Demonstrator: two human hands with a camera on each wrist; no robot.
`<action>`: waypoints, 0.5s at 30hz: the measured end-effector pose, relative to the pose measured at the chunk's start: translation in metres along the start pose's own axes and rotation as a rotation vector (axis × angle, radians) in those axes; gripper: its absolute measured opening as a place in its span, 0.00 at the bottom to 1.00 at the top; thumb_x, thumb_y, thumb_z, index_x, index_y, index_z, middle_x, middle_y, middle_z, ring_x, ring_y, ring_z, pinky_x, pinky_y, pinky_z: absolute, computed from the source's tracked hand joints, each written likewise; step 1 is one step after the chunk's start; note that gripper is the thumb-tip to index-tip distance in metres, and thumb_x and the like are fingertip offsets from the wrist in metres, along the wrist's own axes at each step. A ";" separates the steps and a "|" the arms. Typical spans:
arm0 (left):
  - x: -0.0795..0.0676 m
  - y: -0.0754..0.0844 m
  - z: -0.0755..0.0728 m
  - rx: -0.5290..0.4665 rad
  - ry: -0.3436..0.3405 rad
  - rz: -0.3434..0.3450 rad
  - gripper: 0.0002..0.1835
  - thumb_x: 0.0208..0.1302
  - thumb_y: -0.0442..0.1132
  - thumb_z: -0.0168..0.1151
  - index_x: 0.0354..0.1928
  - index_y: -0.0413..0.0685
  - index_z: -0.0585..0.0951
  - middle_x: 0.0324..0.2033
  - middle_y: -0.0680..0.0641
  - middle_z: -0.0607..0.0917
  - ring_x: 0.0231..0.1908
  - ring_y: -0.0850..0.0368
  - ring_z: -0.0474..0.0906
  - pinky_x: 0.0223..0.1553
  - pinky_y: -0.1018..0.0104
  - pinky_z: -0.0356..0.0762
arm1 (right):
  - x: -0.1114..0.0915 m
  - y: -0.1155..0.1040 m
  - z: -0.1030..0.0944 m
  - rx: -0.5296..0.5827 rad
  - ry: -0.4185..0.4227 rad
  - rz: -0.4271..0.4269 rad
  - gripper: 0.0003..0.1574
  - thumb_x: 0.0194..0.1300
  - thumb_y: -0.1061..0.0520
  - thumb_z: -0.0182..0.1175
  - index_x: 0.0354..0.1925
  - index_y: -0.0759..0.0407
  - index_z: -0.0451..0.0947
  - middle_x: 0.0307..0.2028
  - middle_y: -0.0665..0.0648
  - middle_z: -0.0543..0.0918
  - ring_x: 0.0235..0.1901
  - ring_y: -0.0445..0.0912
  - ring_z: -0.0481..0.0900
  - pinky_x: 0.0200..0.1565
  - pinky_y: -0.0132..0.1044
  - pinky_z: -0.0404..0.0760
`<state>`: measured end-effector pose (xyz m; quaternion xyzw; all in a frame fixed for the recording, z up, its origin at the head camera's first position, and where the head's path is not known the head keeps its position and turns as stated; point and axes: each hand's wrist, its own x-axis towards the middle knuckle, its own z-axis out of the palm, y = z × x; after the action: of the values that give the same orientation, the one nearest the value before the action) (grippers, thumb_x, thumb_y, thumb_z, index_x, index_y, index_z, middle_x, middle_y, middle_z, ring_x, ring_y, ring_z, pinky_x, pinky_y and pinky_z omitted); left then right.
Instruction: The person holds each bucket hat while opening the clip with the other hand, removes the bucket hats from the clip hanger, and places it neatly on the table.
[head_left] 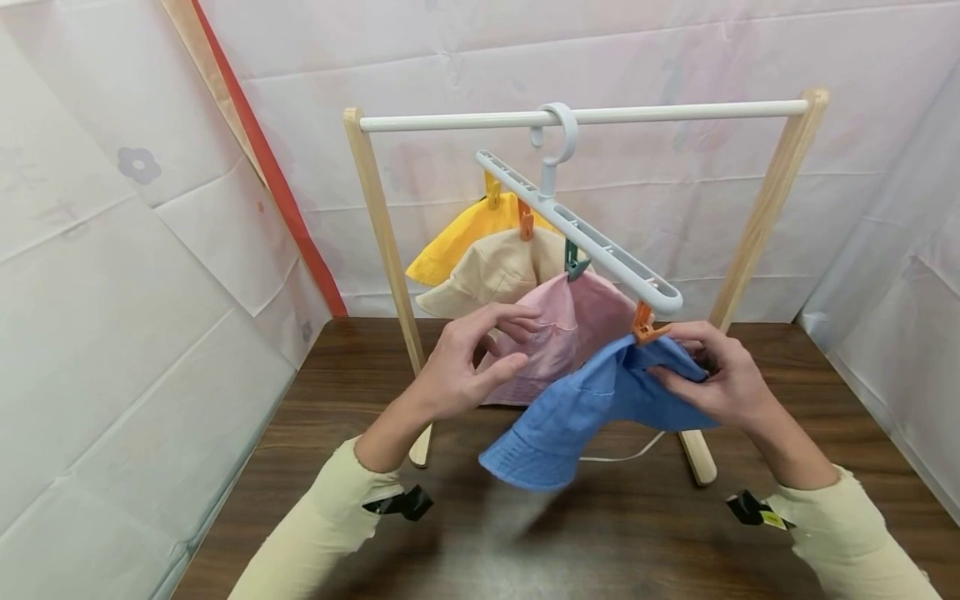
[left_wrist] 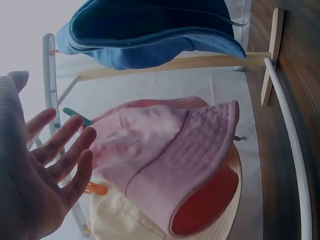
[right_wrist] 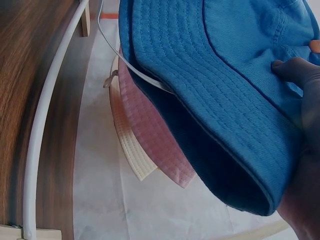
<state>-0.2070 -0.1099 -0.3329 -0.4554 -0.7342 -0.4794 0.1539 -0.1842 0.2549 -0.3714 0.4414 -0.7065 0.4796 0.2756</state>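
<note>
A blue bucket hat (head_left: 573, 425) hangs by its crown from an orange clip (head_left: 645, 323) at the near end of a pale hanger (head_left: 615, 260). My right hand (head_left: 722, 371) holds the hat's right side, its thumb on the cloth and a fingertip close by the clip; in the right wrist view the thumb lies on the blue hat (right_wrist: 215, 75). To the left, my left hand (head_left: 472, 358) is raised, fingers spread and nothing held, in front of a pink bucket hat (head_left: 543, 333). A green clip (head_left: 575, 262) grips that hat. In the left wrist view the fingers are beside the pink hat (left_wrist: 145, 135).
Behind hang a beige hat (head_left: 480, 271) on an orange clip and a yellow hat (head_left: 465, 237) on a yellow clip. The hanger hooks over a white rail (head_left: 690, 112) between wooden legs (head_left: 765, 208). A white cord (head_left: 630, 457) dangles below the blue hat, above the brown tabletop (head_left: 600, 533).
</note>
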 end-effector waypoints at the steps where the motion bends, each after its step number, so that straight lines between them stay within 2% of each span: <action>1: 0.000 0.001 0.000 -0.002 -0.005 -0.006 0.40 0.82 0.71 0.57 0.65 0.38 0.84 0.53 0.38 0.95 0.49 0.44 0.93 0.41 0.65 0.88 | 0.000 0.000 0.000 0.004 -0.002 -0.002 0.35 0.77 0.47 0.73 0.58 0.80 0.79 0.60 0.38 0.91 0.40 0.28 0.85 0.43 0.18 0.81; 5: 0.002 0.006 0.002 -0.004 -0.020 -0.045 0.26 0.79 0.53 0.67 0.64 0.40 0.85 0.55 0.39 0.94 0.50 0.45 0.93 0.43 0.65 0.89 | 0.001 0.000 0.001 -0.004 -0.004 -0.012 0.36 0.77 0.47 0.72 0.57 0.81 0.78 0.61 0.38 0.91 0.41 0.27 0.86 0.44 0.17 0.81; 8: 0.006 0.010 0.005 -0.002 -0.031 -0.060 0.22 0.72 0.41 0.70 0.64 0.40 0.85 0.58 0.40 0.94 0.51 0.46 0.93 0.46 0.64 0.90 | 0.002 -0.001 0.001 -0.004 -0.004 -0.015 0.36 0.77 0.47 0.72 0.57 0.81 0.78 0.61 0.38 0.91 0.42 0.26 0.87 0.44 0.17 0.81; 15: 0.014 0.017 0.013 -0.067 -0.056 -0.086 0.25 0.71 0.39 0.70 0.67 0.38 0.84 0.57 0.37 0.93 0.51 0.43 0.93 0.49 0.62 0.92 | 0.002 -0.001 0.000 0.003 -0.008 -0.014 0.36 0.77 0.47 0.72 0.58 0.81 0.78 0.62 0.38 0.91 0.42 0.27 0.86 0.44 0.17 0.81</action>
<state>-0.1982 -0.0898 -0.3201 -0.4415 -0.7407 -0.4969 0.0975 -0.1840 0.2537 -0.3693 0.4487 -0.7040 0.4767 0.2753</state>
